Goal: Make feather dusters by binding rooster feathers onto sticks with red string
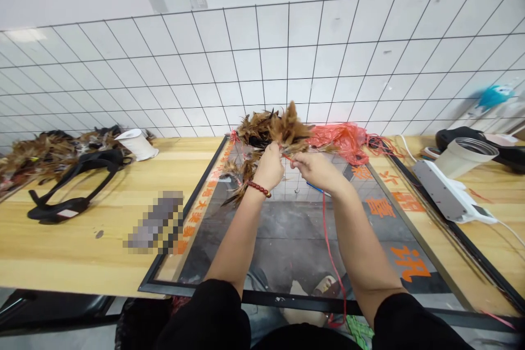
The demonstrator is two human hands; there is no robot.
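Observation:
My left hand [270,167], with a dark red bead bracelet [259,188] at its wrist, is closed around the base of a bunch of brown feathers [290,127] that fans upward. Close on its right, my right hand [318,168] pinches a red string [326,224]. A short stretch of the string runs between the two hands, and its long end hangs past the front edge of the glass panel [279,229]. More brown feathers [256,126] lie behind and left of my left hand. Something thin and blue [315,187] shows under my right hand, partly hidden.
A crumpled red plastic bag [340,139] lies at the back. On the left are a black strap-like frame [77,186], a white spool [137,144] and a feather pile [45,156]. A white power strip [451,191] and a cream cup [466,156] stand right. A wire grid [287,49] rises behind.

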